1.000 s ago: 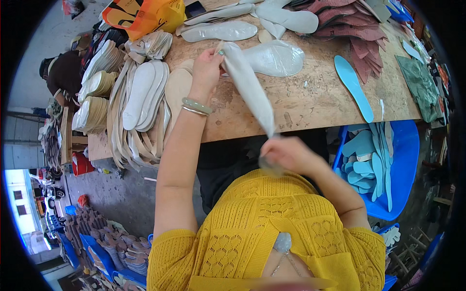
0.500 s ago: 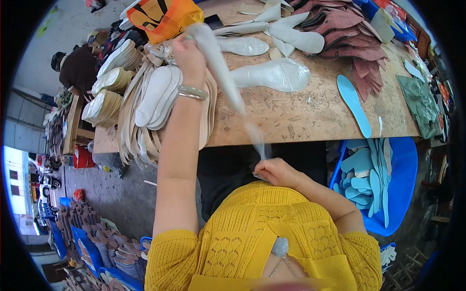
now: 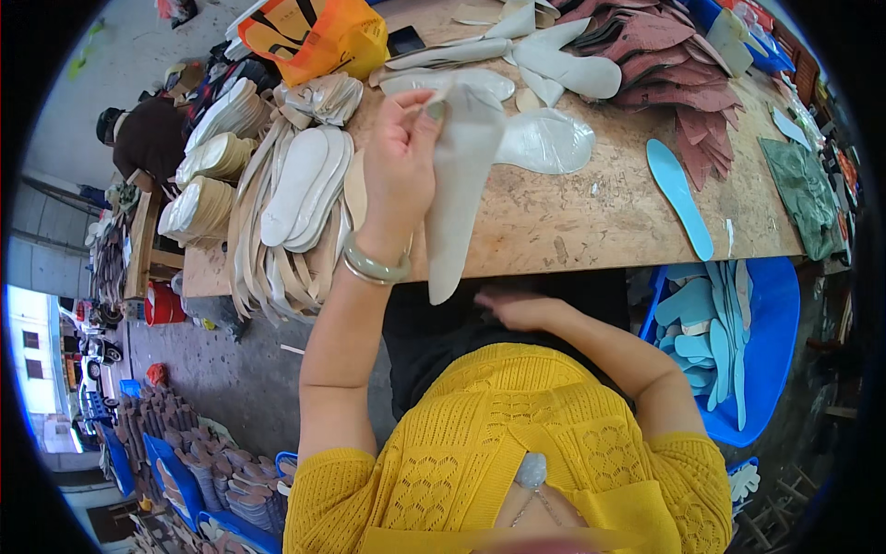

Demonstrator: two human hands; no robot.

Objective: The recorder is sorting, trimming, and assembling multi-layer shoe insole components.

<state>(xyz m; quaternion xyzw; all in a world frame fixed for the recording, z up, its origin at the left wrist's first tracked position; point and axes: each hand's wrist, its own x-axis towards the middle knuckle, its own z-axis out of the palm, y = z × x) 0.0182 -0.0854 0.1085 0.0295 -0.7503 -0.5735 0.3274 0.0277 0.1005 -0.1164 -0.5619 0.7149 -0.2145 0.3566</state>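
left hand (image 3: 401, 175): pinches pale insole (image 3: 458, 198) | right hand (image 3: 519, 309): blurred, grip unclear

Two hands (image 3: 399, 175) (image 3: 517, 307), one held insole (image 3: 458, 189)

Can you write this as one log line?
left hand: pinching off-white, foot-shaped thin sheet | right hand: blurred, apart from sheet

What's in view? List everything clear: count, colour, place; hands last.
Table: one, tan, centre
Held insole: one, white, left hand
Other insoles: many, whitish, table's left, back
Lone insole: one, light blue, table's right
Cut pieces: many, dark red, back right
Bag: one, orange, back left
Sheet: one, green, far right
Bin: one, blue, lower right
Binned insoles: several, light blue, inside bin
Sweater: one, yellow, bottom
Left hand: one, on held insole
Right hand: one, below table edge
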